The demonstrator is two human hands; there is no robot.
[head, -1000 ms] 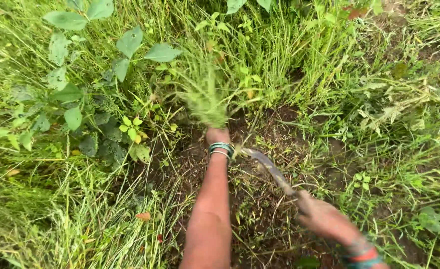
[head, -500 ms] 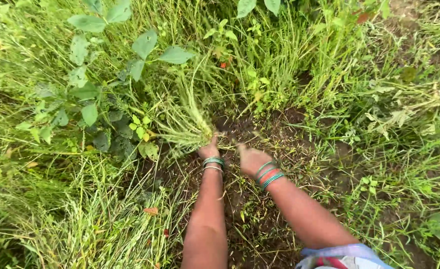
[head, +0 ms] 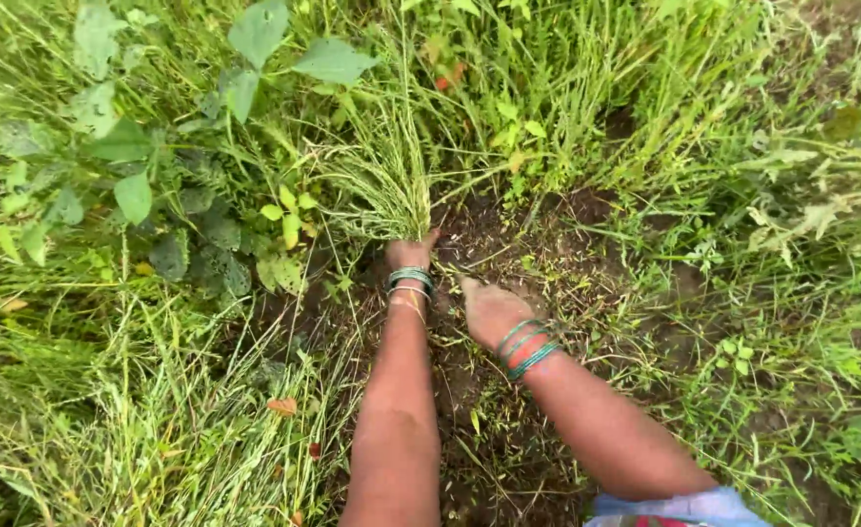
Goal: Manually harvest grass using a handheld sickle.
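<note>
Left hand [head: 409, 254], its grip closed around the base of a tuft of thin green grass [head: 383, 185] rooted at the bare dark soil patch [head: 547, 244]. Right hand [head: 489, 307] rests on soil just beside; grip state cannot be told.

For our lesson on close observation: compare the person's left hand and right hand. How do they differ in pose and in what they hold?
The left hand is closed around a grass tuft; the right hand lies low on bare soil, gripping no grass. The left hand reaches further forward than the right. Both wrists wear bangles.
</note>
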